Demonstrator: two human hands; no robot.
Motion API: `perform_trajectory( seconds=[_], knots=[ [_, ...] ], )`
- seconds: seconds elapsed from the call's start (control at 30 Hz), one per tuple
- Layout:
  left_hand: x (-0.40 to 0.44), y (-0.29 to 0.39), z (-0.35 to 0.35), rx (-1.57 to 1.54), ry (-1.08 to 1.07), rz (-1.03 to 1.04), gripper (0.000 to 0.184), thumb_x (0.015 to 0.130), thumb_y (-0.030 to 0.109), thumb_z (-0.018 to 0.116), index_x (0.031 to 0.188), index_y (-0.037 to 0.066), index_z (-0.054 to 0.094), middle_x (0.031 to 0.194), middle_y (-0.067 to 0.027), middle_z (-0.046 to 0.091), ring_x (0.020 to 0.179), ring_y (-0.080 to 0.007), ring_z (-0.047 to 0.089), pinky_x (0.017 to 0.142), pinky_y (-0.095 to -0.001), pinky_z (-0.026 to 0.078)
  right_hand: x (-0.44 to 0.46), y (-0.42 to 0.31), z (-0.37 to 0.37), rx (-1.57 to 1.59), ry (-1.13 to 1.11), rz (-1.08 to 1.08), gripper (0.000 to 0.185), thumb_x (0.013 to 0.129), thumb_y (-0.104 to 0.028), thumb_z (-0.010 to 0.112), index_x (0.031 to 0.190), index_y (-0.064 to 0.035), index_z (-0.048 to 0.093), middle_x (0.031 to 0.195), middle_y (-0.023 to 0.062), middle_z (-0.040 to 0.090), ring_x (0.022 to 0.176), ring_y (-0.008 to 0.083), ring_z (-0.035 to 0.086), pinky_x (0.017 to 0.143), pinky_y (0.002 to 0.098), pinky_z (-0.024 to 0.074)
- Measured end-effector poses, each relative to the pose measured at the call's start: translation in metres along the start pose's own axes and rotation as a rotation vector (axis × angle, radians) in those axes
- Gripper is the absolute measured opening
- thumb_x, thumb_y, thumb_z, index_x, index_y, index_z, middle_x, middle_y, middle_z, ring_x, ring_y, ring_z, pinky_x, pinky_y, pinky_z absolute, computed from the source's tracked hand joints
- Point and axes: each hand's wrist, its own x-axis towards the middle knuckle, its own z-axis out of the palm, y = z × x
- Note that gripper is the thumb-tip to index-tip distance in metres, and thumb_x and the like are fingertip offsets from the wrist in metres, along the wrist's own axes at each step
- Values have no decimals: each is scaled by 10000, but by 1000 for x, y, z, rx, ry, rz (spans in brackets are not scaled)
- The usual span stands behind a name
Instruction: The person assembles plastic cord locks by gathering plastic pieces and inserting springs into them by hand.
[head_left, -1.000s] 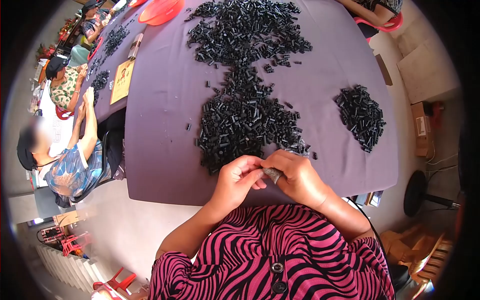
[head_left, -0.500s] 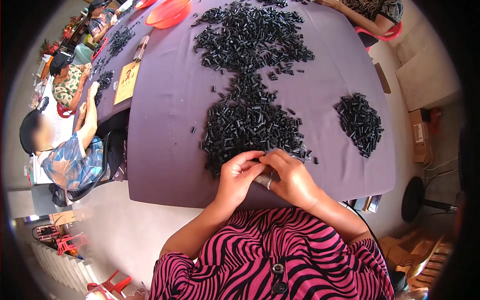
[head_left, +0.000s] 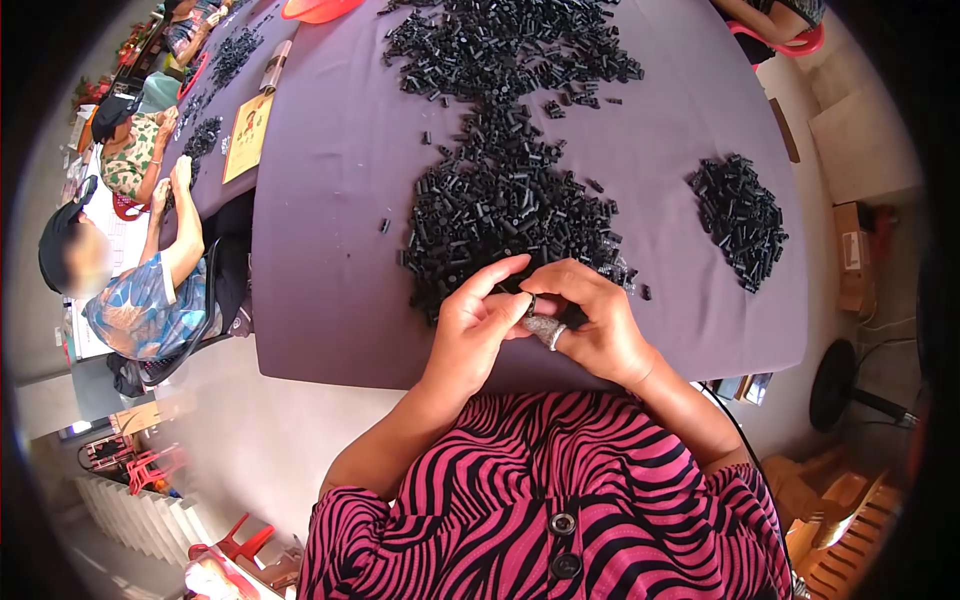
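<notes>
Purple tablecloth bore a heap of black cylinders; at the heap's near edge, the left hand pinched a small black piece beside the right hand, whose grip was unclear; this handling seemed to need steady fingertips.

Pink-and-black wavy-striped shirt, short matching sleeves, round dark buttons, grey thumb cover
</notes>
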Motion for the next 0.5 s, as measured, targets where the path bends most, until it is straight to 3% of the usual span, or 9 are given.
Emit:
perform_trajectory(
  seconds=[0.2, 0.3, 0.5],
  knots=[
    [1, -2, 4, 79, 16, 1, 516, 1038, 87, 637, 1513, -24, 465, 1033, -128, 765, 924, -150, 723, 854, -279, 574, -4, 5, 4, 60, 38, 15, 421, 756, 116, 772, 1148, -4, 682, 1076, 95, 656, 862, 198, 633, 728, 323, 537],
    [1, -4, 11, -39, -19, 31, 532, 1028, 70, 649, 1515, -32, 461, 1024, -119, 759, 913, -129, 707, 851, -265, 556, -6, 8, 4, 67, 27, 22, 381, 774, 103, 785, 1124, -9, 683, 1077, 81, 657, 816, 165, 578, 703, 298, 495],
    [0, -6, 9, 21, -55, 111, 552, 1023, 26, 628, 1533, -39, 427, 1066, -150, 740, 992, -170, 708, 895, -299, 564, -4, 4, 3, 211, 42, 12, 349, 795, 88, 785, 1112, -25, 691, 1114, 61, 652, 840, 139, 561, 710, 285, 476]
  ],
)
